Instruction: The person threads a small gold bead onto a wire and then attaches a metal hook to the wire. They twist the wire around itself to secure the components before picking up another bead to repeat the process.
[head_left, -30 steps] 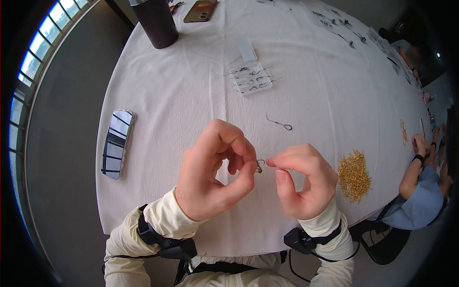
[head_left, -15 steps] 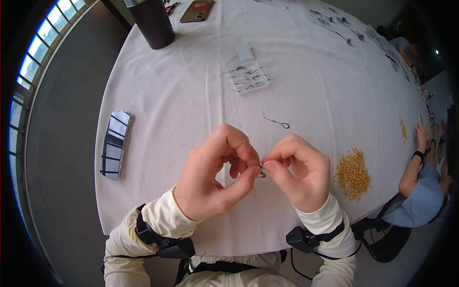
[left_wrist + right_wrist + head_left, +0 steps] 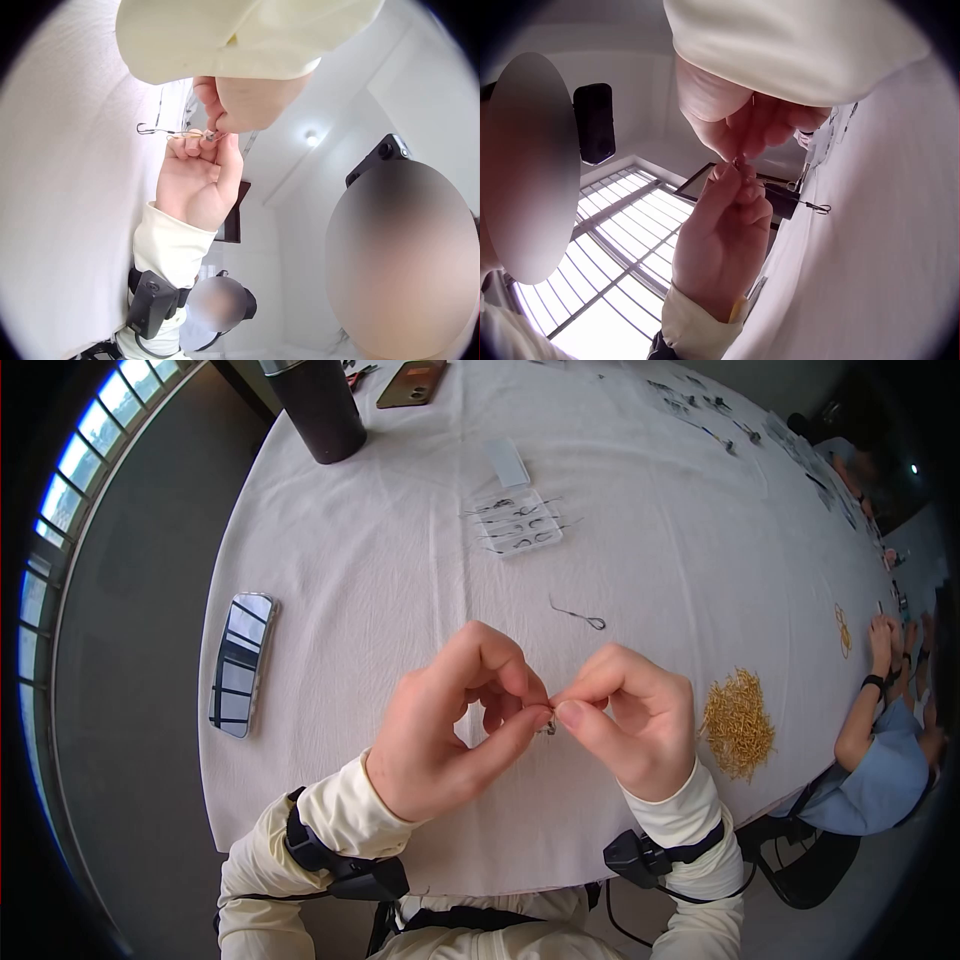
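Fingertips meet fingertips low over the white cloth in the head view. My left hand (image 3: 450,735) pinches a small dark fishing hook rig (image 3: 548,729) between thumb and forefinger. From the other side my right hand (image 3: 640,725) pinches at the same spot, thumb against forefinger. A hook (image 3: 142,129) on a thin dark line sticks out from the fingers in the left wrist view. The right wrist view shows the hook end (image 3: 822,208) hanging out beside the left hand. The exact part between the fingertips is hidden.
Beyond the hands lies another looped hook rig (image 3: 582,616). Further back is a clear compartment box (image 3: 557,538) with several hooks. A heap of gold metal pieces (image 3: 738,725) lies right, a phone (image 3: 243,665) left. A dark tumbler (image 3: 318,415) stands at the back.
My right hand has moved left and closed its thumb and forefinger at the rig beside the left fingertips. The left hand has barely moved and keeps its pinch.
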{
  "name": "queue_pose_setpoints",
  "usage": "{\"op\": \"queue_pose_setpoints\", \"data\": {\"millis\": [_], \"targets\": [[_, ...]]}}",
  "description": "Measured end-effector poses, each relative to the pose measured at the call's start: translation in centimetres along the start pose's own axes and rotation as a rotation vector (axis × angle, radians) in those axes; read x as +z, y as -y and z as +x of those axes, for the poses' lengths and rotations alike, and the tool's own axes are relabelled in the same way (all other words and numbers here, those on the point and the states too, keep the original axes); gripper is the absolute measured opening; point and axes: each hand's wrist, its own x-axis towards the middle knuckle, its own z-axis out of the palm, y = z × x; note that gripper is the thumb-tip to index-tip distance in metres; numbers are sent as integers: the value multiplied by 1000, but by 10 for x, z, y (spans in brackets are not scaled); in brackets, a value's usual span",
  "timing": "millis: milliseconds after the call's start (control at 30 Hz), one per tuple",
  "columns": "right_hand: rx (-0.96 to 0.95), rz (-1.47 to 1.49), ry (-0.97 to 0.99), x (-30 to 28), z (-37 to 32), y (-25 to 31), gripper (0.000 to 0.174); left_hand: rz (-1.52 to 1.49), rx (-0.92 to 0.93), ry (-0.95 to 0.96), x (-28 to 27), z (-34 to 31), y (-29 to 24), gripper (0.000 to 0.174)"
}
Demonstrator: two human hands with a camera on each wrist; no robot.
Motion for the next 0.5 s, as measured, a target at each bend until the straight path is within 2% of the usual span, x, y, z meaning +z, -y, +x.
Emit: {"op": "queue_pose_setpoints", "data": {"millis": [67, 133, 167, 233, 333, 500], "targets": [[-32, -62, 20, -6, 3, 2, 7, -37, -25, 1, 0, 1, 0, 29], [-65, -126, 40, -8, 5, 3, 9, -330, -101, 4, -1, 2, 4, 29], [-107, -163, 52, -8, 6, 4, 13, -330, -100, 4, -1, 2, 4, 29], [-151, -201, 65, -8, 8, 4, 16, -570, -184, 18, -2, 1, 4, 29], [-196, -174, 80, -7, 8, 4, 20, -637, -257, 100, -8, 2, 1, 22], [-230, -154, 100, -8, 8, 2, 21, -661, -362, 106, -9, 4, -2, 28]]}}
